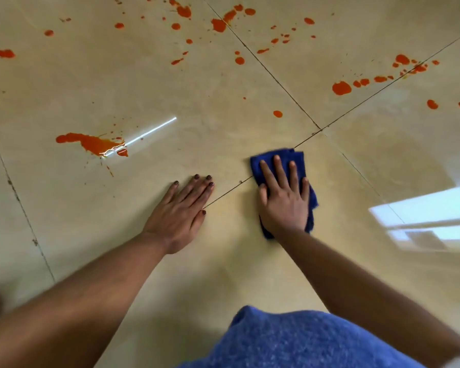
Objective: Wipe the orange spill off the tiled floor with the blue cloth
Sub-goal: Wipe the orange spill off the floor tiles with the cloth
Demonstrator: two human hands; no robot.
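Hands flat on the tiled floor (197,107), cloth under your right.

Head view: your right hand (286,200) presses the blue cloth (282,155) down with straight, spread fingers; your left hand (182,208) lies flat, fingers together, just beside it. The orange spill (91,142) spatters the tiles beyond, apart from the cloth.

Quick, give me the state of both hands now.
Left hand: open, flat on the floor.
Right hand: open, pressing the cloth down.
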